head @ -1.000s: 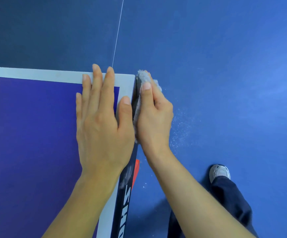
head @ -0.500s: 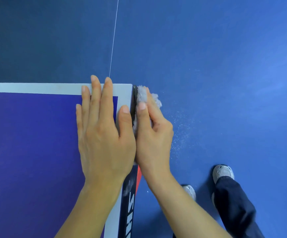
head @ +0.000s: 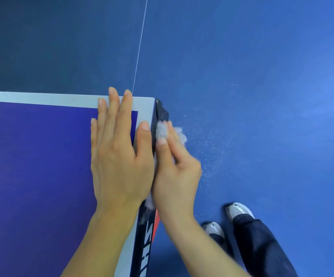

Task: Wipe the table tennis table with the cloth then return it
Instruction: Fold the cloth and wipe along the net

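1. Since half a second ago I see the right hand has slid back along the table's side, away from the corner, and the dark corner piece it covered is now bare.
2. I see that hand clamped on the grey cloth, pressing it against the black side edge of the table; fluff sticks out at 12 o'clock past the fingertips and again at 6 o'clock under the wrist.
3. I see the left hand lying flat on the tabletop, fingers together, thumb on the white border beside the cloth; it holds nothing.
4. White lettering on the side edge is partly hidden by the right forearm.
5. At 3 o'clock from the cloth, pale specks dot the blue floor.
6. At 5 o'clock, two light shoes and a dark trouser leg stand near the table.
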